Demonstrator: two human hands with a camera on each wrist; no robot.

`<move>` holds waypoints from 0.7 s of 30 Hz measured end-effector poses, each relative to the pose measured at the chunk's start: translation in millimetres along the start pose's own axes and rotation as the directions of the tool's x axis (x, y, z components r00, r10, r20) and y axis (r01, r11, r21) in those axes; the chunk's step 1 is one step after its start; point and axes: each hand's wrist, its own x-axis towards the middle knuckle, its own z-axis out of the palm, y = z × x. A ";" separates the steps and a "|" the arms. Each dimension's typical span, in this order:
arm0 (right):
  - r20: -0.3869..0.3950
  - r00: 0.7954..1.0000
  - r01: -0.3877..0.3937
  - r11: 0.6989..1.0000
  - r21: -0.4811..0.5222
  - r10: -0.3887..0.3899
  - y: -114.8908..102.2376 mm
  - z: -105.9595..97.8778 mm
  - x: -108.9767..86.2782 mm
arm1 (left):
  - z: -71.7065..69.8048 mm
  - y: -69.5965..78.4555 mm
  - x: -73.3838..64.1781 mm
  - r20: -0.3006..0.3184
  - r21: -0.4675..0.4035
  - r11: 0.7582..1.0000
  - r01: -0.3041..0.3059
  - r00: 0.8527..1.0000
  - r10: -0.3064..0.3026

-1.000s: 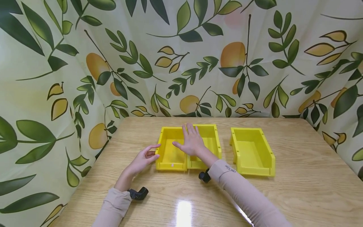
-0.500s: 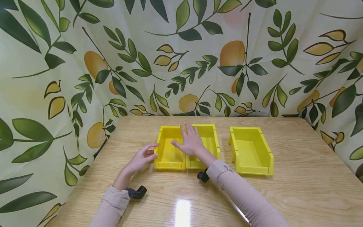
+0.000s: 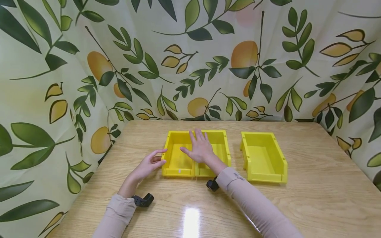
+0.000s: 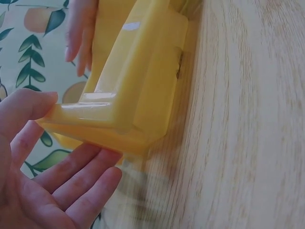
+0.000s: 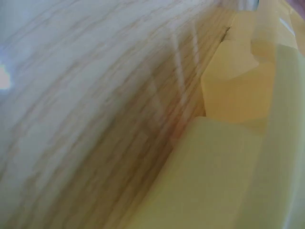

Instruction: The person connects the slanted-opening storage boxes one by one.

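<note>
Two yellow plastic storage bins stand side by side on the table. At the left bin (image 3: 174, 172), my left hand (image 3: 146, 168) holds the left side wall. In the left wrist view a digit (image 4: 46, 101) lies over the rim, while other fingers (image 4: 81, 174) reach the outer wall beneath. My right hand (image 3: 200, 149), palm down with fingers spread, lies across the seam between the left bin and the middle bin (image 3: 205, 172), hiding part of both. The right wrist view shows the front of a bin (image 5: 209, 176) close up, without my right fingers.
A third yellow bin (image 3: 263, 160) stands apart on the right. The wooden table (image 3: 315, 185) meets a leaf-and-fruit patterned cloth (image 3: 166, 76) at the back and sides. A black wrist device (image 3: 143, 200) is at the left cuff, another (image 3: 212, 185) at the right cuff.
The head view has shifted slightly. Both hands and all the bins keep their places relative to each other.
</note>
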 end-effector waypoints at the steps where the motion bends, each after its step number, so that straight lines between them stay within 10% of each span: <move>1: 0.003 1.000 -0.003 1.000 -0.002 0.003 0.0 0.5 -0.2 | -0.1 0.1 0.0 0.004 0.000 1.000 0.000 1.000 0.000; 21: -0.014 1.000 -0.021 0.999 0.024 0.022 -1.6 3.2 -0.4 | 0.1 1.8 1.0 -0.023 0.008 1.000 0.013 1.000 -0.013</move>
